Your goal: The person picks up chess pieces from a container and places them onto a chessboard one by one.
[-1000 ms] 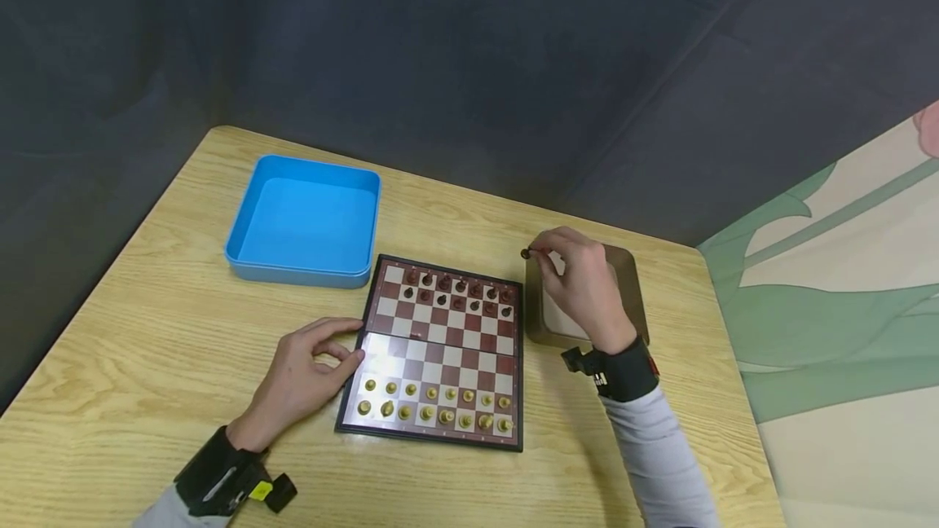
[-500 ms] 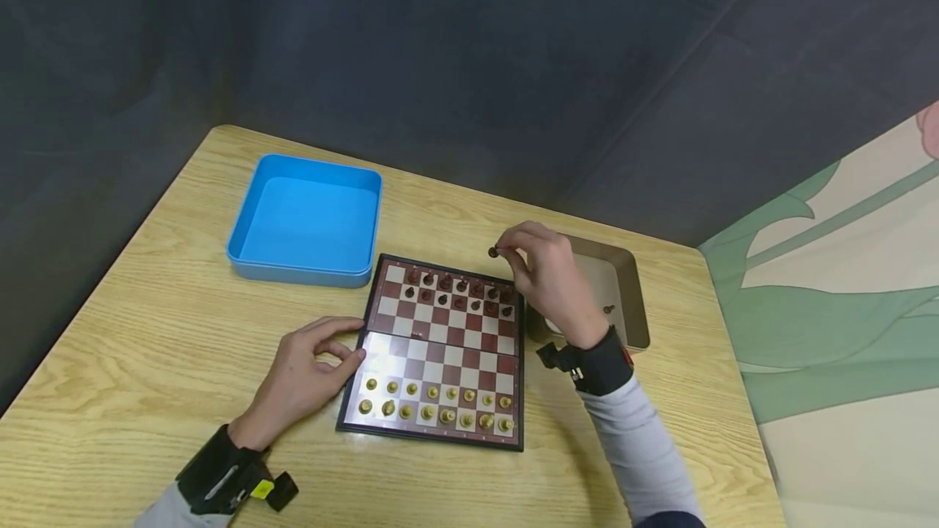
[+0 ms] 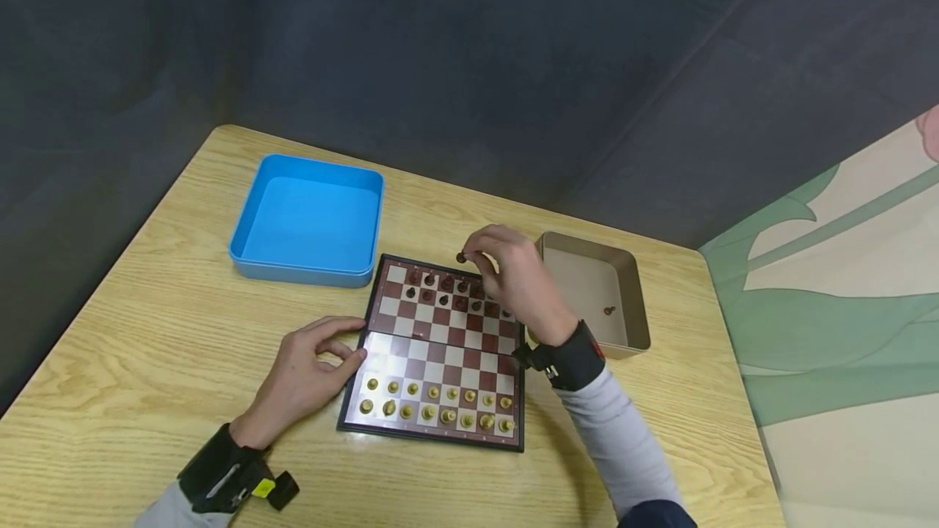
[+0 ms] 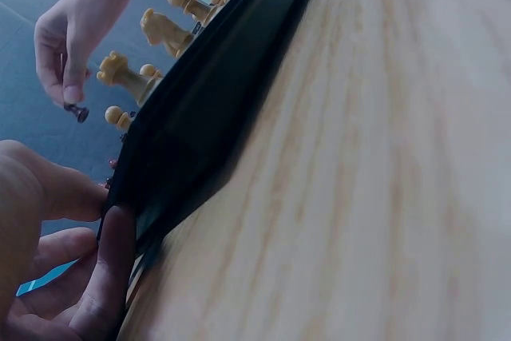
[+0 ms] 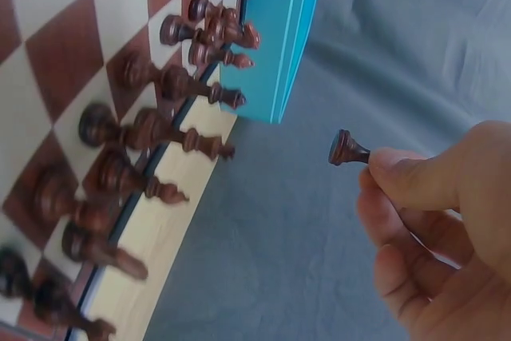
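My right hand (image 3: 517,275) pinches a dark brown chess piece (image 5: 343,149) between thumb and fingertips. Its flared base shows; its top is hidden in the fingers. The hand hovers over the far right part of the chessboard (image 3: 440,332), above the dark chess pieces (image 3: 443,300) in two rows and hiding some of them. At the board's left edge, my left hand (image 3: 301,377) touches the rim with thumb and index finger; the fingertips also lie against the black board side (image 4: 192,117) in the left wrist view. Light chess pieces (image 3: 429,411) stand in two rows on the near side.
A brown box (image 3: 637,300) right of the board has one dark chess piece (image 3: 609,310) lying inside. Far left of the board stands a blue box (image 3: 308,218). Both are on a wooden table (image 3: 147,308), with a dark curtain (image 3: 440,63) behind it.
From above the brown box, my right hand has moved left with the dark chess piece to over the board's far side, uncovering the box's inside. The left hand stays at the board edge.
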Demonstrator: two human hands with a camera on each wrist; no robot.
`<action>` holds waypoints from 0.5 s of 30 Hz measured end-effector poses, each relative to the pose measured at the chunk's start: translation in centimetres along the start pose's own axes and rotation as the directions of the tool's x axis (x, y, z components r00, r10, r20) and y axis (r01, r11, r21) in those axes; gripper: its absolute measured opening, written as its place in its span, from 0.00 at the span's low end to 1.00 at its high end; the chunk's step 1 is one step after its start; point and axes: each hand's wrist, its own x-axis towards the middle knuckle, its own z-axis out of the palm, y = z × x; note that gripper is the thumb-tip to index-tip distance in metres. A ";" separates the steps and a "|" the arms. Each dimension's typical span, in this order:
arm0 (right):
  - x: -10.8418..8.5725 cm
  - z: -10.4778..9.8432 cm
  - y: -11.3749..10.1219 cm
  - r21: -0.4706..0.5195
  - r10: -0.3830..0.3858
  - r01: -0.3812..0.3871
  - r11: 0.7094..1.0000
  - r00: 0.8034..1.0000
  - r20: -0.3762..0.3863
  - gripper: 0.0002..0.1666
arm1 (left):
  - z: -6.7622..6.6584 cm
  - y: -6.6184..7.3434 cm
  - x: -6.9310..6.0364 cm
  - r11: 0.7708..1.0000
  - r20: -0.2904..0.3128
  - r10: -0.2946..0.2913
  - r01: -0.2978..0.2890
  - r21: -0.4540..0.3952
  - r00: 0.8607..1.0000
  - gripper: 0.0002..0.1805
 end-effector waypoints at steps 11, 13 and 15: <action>1.4 1.4 -1.0 -0.002 -0.028 0.028 1.000 0.999 0.043 0.07 | 0.3 0.2 -0.1 1.000 0.004 0.000 0.000 -0.018 1.000 0.23; 1.6 1.6 -1.2 -0.004 -0.034 0.034 0.999 0.998 0.050 0.08 | 0.3 0.1 -0.1 1.000 0.005 0.008 -0.008 -0.017 1.000 0.23; 1.9 1.9 -1.4 -0.007 -0.041 0.042 0.999 0.997 0.061 0.08 | 0.4 0.1 0.0 1.000 0.003 0.016 -0.016 -0.012 1.000 0.23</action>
